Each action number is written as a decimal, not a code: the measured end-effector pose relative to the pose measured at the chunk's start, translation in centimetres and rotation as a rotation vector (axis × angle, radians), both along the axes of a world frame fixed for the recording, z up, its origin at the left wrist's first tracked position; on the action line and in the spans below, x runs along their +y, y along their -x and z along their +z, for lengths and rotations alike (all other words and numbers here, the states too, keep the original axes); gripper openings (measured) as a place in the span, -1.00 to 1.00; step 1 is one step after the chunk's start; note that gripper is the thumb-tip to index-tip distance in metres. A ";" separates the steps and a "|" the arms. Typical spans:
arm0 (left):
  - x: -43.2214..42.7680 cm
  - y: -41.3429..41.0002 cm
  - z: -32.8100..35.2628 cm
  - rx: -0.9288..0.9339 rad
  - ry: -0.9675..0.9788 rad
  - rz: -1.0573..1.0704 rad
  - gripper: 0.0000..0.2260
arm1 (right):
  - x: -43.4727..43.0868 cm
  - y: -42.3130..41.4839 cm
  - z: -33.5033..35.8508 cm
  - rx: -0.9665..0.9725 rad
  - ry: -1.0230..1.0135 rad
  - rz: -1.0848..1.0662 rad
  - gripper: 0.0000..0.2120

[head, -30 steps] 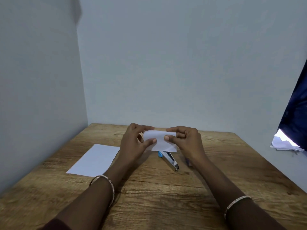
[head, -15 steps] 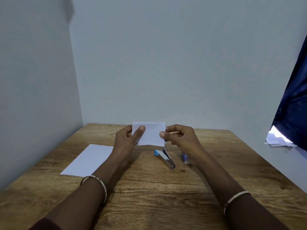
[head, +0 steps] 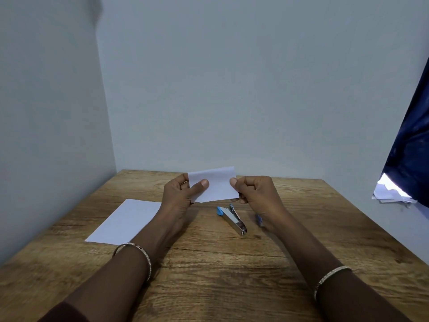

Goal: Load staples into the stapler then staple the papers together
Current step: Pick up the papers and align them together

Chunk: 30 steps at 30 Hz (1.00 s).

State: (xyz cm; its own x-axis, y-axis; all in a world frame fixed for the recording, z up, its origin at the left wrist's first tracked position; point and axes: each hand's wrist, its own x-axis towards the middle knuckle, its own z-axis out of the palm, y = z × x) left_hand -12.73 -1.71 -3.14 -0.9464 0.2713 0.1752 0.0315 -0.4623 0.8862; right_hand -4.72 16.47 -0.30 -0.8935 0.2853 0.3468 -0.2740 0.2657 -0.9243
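A small white piece of paper [head: 217,185] is held upright above the wooden table [head: 232,263]. My left hand [head: 178,194] pinches its left edge, thumb on the front. My right hand [head: 255,194] pinches its right edge. Just below the paper, a small stapler [head: 232,218] with a metal body and a blue end lies on the table between my forearms. A small blue thing [head: 258,219], perhaps a staple box, peeks out beside my right wrist, mostly hidden. A larger white sheet [head: 125,220] lies flat at the left.
Grey walls stand close behind and to the left of the table. A dark blue curtain [head: 411,147] hangs at the right, with a pile of white papers [head: 390,194] under it beyond the table's edge.
Both hands have raised the small paper from low over the stapler to upright. The stapler is now fully in view below it.
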 end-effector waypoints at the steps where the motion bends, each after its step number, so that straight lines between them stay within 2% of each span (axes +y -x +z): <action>1: 0.0 0.1 0.0 -0.009 -0.011 -0.006 -0.69 | 0.0 0.0 0.0 0.003 -0.007 0.004 -0.64; 5: 0.0 0.2 0.1 -0.035 -0.022 -0.020 -0.75 | 0.0 -0.1 0.0 0.017 0.001 0.007 -0.68; 9: 0.2 0.0 0.1 -0.038 -0.018 -0.024 -0.65 | 0.1 0.0 0.1 0.033 0.019 -0.009 -0.75; 16: 0.2 0.3 -0.1 -0.042 -0.010 -0.017 -0.68 | 0.3 0.1 -0.2 0.028 -0.026 -0.011 -0.72; 19: 0.2 0.3 -0.1 -0.048 -0.018 -0.014 -0.63 | 0.2 0.1 -0.3 0.027 -0.048 -0.012 -0.72; 30: 0.3 0.3 -0.1 -0.043 0.014 -0.011 -0.73 | 0.3 0.2 -0.3 0.041 -0.075 -0.035 -0.76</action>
State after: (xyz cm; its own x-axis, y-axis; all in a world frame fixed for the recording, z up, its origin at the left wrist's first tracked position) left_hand -13.06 -1.43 -3.25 -0.9498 0.2843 0.1305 -0.0119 -0.4497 0.8931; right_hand -4.89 16.76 -0.62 -0.8682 0.2880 0.4042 -0.3002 0.3438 -0.8898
